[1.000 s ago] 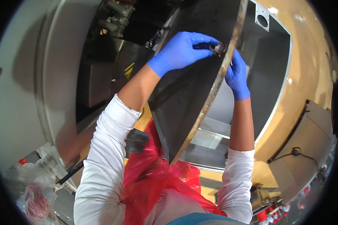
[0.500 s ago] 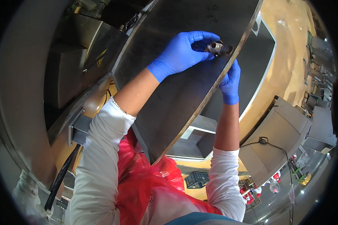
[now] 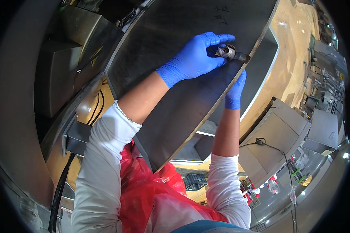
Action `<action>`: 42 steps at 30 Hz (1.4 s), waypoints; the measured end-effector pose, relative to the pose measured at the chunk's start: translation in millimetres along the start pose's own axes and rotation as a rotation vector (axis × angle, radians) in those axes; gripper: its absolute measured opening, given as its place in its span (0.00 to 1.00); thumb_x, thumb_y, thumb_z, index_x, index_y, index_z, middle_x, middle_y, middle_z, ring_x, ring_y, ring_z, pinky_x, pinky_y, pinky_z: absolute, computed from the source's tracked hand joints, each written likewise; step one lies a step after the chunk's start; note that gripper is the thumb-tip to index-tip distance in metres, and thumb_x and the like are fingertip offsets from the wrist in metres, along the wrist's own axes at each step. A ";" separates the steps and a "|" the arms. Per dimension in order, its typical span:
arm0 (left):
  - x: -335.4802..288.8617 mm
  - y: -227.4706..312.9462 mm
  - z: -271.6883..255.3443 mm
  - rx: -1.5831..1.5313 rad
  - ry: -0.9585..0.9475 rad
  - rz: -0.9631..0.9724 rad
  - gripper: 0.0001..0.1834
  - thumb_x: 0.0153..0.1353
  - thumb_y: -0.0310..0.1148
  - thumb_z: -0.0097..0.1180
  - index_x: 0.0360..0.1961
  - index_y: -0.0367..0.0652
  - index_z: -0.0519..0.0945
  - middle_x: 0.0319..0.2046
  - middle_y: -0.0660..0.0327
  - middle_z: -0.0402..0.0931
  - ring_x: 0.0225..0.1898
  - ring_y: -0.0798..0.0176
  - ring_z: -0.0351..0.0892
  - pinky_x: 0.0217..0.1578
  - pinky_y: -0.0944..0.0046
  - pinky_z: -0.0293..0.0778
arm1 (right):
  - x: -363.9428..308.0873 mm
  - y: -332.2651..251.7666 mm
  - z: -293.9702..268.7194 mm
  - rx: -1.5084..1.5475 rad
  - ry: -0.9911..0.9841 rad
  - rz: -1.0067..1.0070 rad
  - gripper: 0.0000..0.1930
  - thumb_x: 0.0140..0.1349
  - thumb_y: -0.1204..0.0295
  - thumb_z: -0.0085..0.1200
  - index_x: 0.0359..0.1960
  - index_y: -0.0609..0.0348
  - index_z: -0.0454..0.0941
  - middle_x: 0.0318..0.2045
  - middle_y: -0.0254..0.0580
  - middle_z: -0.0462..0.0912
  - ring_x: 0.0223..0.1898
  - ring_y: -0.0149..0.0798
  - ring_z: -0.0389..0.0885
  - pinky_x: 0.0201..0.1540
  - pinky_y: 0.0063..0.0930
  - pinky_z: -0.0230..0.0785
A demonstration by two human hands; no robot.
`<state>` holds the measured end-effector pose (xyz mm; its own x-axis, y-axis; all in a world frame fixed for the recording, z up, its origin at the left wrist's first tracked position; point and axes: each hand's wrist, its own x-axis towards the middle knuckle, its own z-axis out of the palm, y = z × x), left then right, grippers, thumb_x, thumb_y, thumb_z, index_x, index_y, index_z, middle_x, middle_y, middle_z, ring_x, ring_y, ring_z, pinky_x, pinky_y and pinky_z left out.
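Though it gapes, left grip [image 3: 192, 58] brackets metal fitting [image 3: 227, 52].

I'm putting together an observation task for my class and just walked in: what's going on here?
A person in blue gloves is working at a dark metal panel that slants across the view. The left hand has its thumb and fingers around a small metal fitting near the panel's edge; how firmly it grips is unclear. The right hand is on the panel's other side, its fingers mostly hidden, so what it holds can't be told.
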<state>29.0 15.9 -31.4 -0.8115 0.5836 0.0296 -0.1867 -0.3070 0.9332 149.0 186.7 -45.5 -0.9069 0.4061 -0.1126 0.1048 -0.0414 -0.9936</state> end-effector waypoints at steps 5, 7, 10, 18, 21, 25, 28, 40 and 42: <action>0.9 -7.7 3.9 0.221 0.023 0.135 0.15 0.61 0.25 0.70 0.50 0.44 0.89 0.37 0.63 0.82 0.39 0.66 0.80 0.45 0.68 0.77 | -0.4 8.8 -2.5 0.012 0.069 0.050 0.16 0.73 0.77 0.52 0.60 0.62 0.76 0.51 0.38 0.83 0.50 0.31 0.82 0.54 0.27 0.77; 2.6 -2.3 6.3 0.259 0.013 0.084 0.14 0.60 0.26 0.70 0.49 0.44 0.90 0.36 0.63 0.82 0.39 0.66 0.80 0.44 0.68 0.76 | -0.6 26.6 -18.1 -0.016 0.130 0.061 0.16 0.72 0.77 0.52 0.60 0.62 0.76 0.51 0.37 0.83 0.50 0.31 0.82 0.54 0.27 0.77; 2.7 -3.2 5.0 0.272 0.032 0.105 0.14 0.60 0.26 0.70 0.48 0.44 0.90 0.35 0.64 0.82 0.38 0.66 0.80 0.43 0.68 0.76 | 1.6 17.8 -1.7 0.022 0.108 0.050 0.18 0.79 0.62 0.46 0.60 0.62 0.76 0.47 0.39 0.83 0.46 0.33 0.83 0.49 0.27 0.80; 1.2 -1.0 7.1 0.224 0.036 0.053 0.13 0.62 0.26 0.70 0.48 0.44 0.90 0.36 0.64 0.82 0.41 0.67 0.83 0.45 0.68 0.78 | -0.5 17.0 0.4 0.082 0.098 0.041 0.19 0.79 0.63 0.47 0.61 0.63 0.75 0.49 0.40 0.82 0.48 0.33 0.83 0.52 0.28 0.79; -0.7 -1.7 9.8 0.187 0.068 0.061 0.13 0.62 0.25 0.69 0.48 0.43 0.90 0.37 0.63 0.82 0.40 0.67 0.84 0.44 0.67 0.78 | 2.4 11.4 8.6 0.102 0.091 0.046 0.20 0.78 0.64 0.48 0.64 0.63 0.74 0.53 0.43 0.81 0.52 0.36 0.82 0.56 0.31 0.78; -5.0 5.5 12.3 0.355 0.084 0.227 0.13 0.63 0.25 0.66 0.49 0.39 0.88 0.37 0.57 0.82 0.41 0.62 0.84 0.45 0.65 0.79 | 5.1 9.6 3.9 -0.023 0.019 -0.009 0.22 0.78 0.65 0.49 0.66 0.64 0.72 0.58 0.45 0.80 0.57 0.38 0.81 0.62 0.33 0.75; -8.5 12.1 11.0 0.395 0.054 0.203 0.18 0.61 0.31 0.68 0.50 0.34 0.87 0.42 0.52 0.81 0.43 0.57 0.83 0.48 0.62 0.79 | 2.3 -13.9 12.8 -0.165 -0.047 -0.108 0.22 0.70 0.72 0.58 0.64 0.65 0.73 0.58 0.45 0.81 0.57 0.37 0.80 0.63 0.34 0.73; -13.8 57.6 21.4 0.773 -0.006 0.289 0.28 0.52 0.35 0.74 0.52 0.30 0.83 0.53 0.50 0.77 0.56 0.53 0.80 0.59 0.58 0.75 | 12.6 -3.5 28.9 0.078 0.045 -0.175 0.18 0.70 0.82 0.56 0.61 0.68 0.77 0.53 0.40 0.83 0.54 0.33 0.81 0.61 0.30 0.73; -11.3 66.2 9.0 0.839 -0.024 0.309 0.28 0.53 0.34 0.73 0.54 0.31 0.83 0.55 0.50 0.77 0.57 0.54 0.80 0.59 0.60 0.74 | 20.5 -8.5 47.6 0.080 0.040 -0.259 0.16 0.69 0.80 0.59 0.57 0.68 0.79 0.51 0.42 0.84 0.53 0.33 0.83 0.60 0.31 0.75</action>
<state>30.8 -4.3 33.2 -0.7451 0.5843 0.3217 0.5125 0.1928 0.8368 110.1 151.9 -39.6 -0.8821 0.4484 0.1441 -0.1626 -0.0029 -0.9867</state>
